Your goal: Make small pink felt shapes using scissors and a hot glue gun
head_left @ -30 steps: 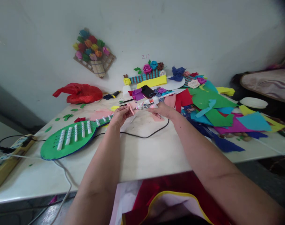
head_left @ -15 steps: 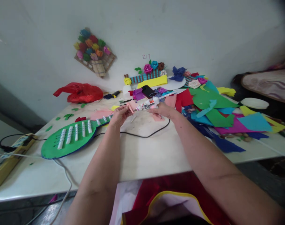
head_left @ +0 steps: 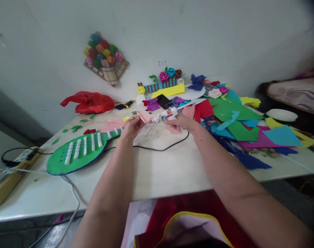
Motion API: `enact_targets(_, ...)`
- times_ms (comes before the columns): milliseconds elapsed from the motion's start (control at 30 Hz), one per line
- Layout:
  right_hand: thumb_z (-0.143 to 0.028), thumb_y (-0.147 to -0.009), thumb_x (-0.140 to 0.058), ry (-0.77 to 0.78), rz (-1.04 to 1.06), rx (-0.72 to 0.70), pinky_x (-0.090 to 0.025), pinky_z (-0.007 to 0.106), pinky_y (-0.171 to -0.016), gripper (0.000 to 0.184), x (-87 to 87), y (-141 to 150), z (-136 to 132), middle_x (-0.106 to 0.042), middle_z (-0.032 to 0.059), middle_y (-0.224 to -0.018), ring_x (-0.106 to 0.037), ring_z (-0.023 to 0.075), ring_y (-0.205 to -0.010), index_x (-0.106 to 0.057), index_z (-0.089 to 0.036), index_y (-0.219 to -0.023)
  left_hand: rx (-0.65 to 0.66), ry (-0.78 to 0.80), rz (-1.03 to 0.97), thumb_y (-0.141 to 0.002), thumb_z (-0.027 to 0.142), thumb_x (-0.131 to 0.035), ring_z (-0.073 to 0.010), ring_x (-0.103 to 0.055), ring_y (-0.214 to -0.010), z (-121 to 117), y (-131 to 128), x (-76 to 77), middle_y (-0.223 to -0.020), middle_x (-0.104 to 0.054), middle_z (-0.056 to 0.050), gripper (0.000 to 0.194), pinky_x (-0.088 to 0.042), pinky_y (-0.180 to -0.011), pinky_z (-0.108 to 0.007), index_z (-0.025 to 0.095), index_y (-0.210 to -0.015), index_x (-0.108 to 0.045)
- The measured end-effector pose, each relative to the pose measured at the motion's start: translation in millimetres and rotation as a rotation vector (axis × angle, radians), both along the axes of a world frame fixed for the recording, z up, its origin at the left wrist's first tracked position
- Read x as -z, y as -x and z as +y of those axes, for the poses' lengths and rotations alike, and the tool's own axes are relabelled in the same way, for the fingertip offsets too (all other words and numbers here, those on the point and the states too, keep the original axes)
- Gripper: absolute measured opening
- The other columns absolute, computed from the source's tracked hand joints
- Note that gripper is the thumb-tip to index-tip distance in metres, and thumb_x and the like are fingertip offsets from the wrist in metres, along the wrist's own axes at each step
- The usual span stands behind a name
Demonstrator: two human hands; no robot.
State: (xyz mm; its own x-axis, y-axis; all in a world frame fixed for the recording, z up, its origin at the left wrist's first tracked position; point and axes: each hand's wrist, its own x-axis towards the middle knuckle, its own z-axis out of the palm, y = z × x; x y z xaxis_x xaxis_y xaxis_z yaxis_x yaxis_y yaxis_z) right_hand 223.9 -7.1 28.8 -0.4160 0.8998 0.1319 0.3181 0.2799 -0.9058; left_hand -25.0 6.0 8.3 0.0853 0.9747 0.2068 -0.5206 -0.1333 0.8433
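pink paper (head_left: 145, 117) in left hand (head_left: 133, 126); wall writing (head_left: 162, 63) reads 217.

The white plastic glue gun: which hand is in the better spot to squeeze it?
Probably the right hand: it holds the white plastic glue gun. The left hand pinches a thin pale-pink strip, seemingly paper, near the tip.
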Motion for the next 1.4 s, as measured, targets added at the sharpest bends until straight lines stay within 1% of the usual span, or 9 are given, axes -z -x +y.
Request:
enact_targets(167,-0.048,-0.067,-0.069,0.036,0.073,-0.022,-0.031,0.02,-0.032,0.04,-3.7,-5,-4,-0.048,-0.003,-0.043,-0.039,0.0052,-0.032,-0.049,-0.015,-0.057,0.007,0.009,-0.05,-0.073,0.016,-0.064,-0.0117,-0.062,-0.058,1,1,0.4,-0.063,-0.063,-0.001,0.009,-0.055,-0.063,-0.027,0.014,-0.067,-0.058)
enact_targets(300,-0.049,-0.066,-0.069,0.073,0.163,-0.029,-0.03,0.02,-0.032,0.04,-7.8,-4,-9,-0.05,-0.0032,-0.046,-0.039,0.0044,-0.033,-0.05,-0.015,-0.059,0.012,0.025,-0.055,-0.074,0.017,-0.063,-0.0119,-0.063,-0.06,0,1,-0.4,-0.063,-0.063,-0.001,0.008,-0.055,-0.067,-0.029,0.014,-0.069,-0.058)
enact_targets(433,-0.05,-0.067,-0.068,0.046,0.143,-0.022,-0.029,0.019,-0.032,0.04,-8.9,1,-11,-0.05,-0.003,-0.046,-0.039,0.0042,-0.033,-0.05,-0.014,-0.06,0.014,0.041,-0.017,-0.074,0.017,-0.063,-0.0117,-0.063,-0.059,-3,-1,-2.0,-0.062,-0.063,-0.001,0.009,-0.055,-0.067,-0.028,0.014,-0.068,-0.057)
enact_targets(667,-0.047,-0.065,-0.071,0.02,0.113,-0.009,-0.03,0.019,-0.03,0.037,-2.6,7,-4,-0.049,-0.0043,-0.047,-0.038,0.0048,-0.033,-0.049,-0.016,-0.064,0.027,0.048,0.03,-0.073,0.017,-0.065,-0.0109,-0.062,-0.059,-6,-3,-4.1,-0.063,-0.064,-0.001,0.009,-0.054,-0.064,-0.025,0.014,-0.068,-0.058)
enact_targets(867,-0.047,-0.065,-0.071,-0.015,0.071,-0.009,-0.031,0.018,-0.031,0.039,-1.4,9,-3,-0.049,-0.0035,-0.046,-0.04,0.0047,-0.034,-0.049,-0.015,-0.058,0.013,0.059,0.062,-0.071,0.018,-0.066,-0.0118,-0.062,-0.06,-5,-5,-4.4,-0.063,-0.063,-0.001,0.009,-0.054,-0.064,-0.026,0.014,-0.069,-0.059)
enact_targets(1000,-0.049,-0.066,-0.069,-0.046,0.101,-0.017,-0.032,0.018,-0.032,0.039,0.0,12,-3,-0.048,-0.0036,-0.047,-0.039,0.0044,-0.034,-0.05,-0.015,-0.058,0.04,0.035,0.068,-0.07,0.019,-0.067,-0.0116,-0.062,-0.059,-3,-4,-1.1,-0.064,-0.064,-0.002,0.009,-0.053,-0.065,-0.026,0.014,-0.069,-0.059)
enact_targets(1100,-0.05,-0.066,-0.068,-0.054,0.171,-0.017,-0.031,0.019,-0.033,0.04,1.0,13,-2,-0.049,-0.0034,-0.048,-0.039,0.0045,-0.035,-0.05,-0.015,-0.06,0.064,0.013,0.084,-0.071,0.02,-0.067,-0.0107,-0.061,-0.059,0,-3,2.4,-0.065,-0.064,-0.002,0.009,-0.053,-0.065,-0.026,0.013,-0.071,-0.06)
enact_targets(1233,-0.052,-0.066,-0.067,-0.068,0.299,0.038,-0.032,0.02,-0.033,0.04,1.0,12,-1,-0.049,-0.0029,-0.051,-0.04,0.0056,-0.037,-0.051,-0.016,-0.066,0.082,0.002,0.088,-0.07,0.022,-0.068,-0.0106,-0.061,-0.059,1,-1,4.7,-0.066,-0.064,-0.002,0.012,-0.053,-0.065,-0.025,0.013,-0.073,-0.061)
enact_targets(1400,-0.052,-0.068,-0.064,-0.139,0.39,0.201,-0.033,0.02,-0.034,0.038,0.0,10,2,-0.048,-0.0027,-0.051,-0.039,0.0062,-0.039,-0.054,-0.015,-0.07,0.055,0.008,0.066,-0.068,0.021,-0.069,-0.0107,-0.061,-0.059,-1,-2,1.9,-0.066,-0.065,-0.002,0.013,-0.053,-0.064,-0.025,0.013,-0.071,-0.061)
